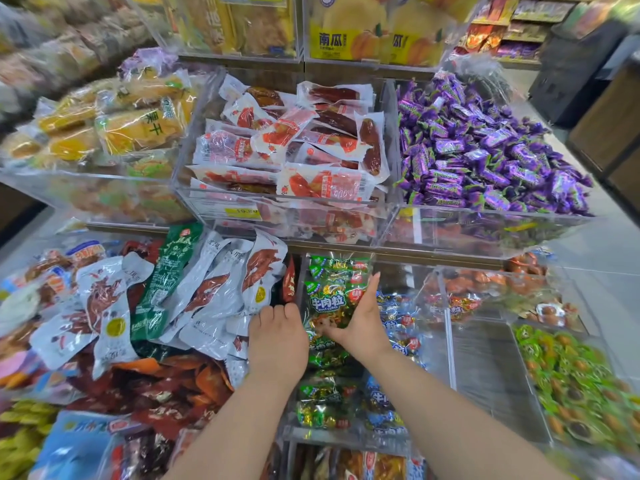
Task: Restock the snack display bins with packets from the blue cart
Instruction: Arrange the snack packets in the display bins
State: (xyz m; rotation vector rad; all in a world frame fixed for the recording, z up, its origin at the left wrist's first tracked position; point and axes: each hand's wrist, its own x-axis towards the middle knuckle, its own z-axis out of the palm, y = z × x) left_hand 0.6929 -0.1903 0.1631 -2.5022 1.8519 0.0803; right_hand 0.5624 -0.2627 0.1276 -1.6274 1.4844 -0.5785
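Green crinkly film, packed with small wrapped cubes: the green packet (330, 299) stands upright in the front-centre clear bin (446, 341), held between both hands. The right hand (362, 327) clasps its right edge, thumb laid across the lower front and fingers running up the side. The left hand (278, 337) sits against its left edge with knuckles curled over; the fingertips are hidden, so whether they pinch the film cannot be told. The bag looks soft, loose-filled and slippery. It will likely sag and shift, so a hold low on both edges, or under the base, seems safer than a pinch at the top seam. Around it lie more green packs and blue packets (398, 317) in the same bin. Left of that, white pouches (211, 292) are heaped — some slumped over the divider. Above sit red-and-white packets (294, 147), flanked by purple sweets (485, 150) and yellow packets (138, 126). The blue cart cannot be made out.
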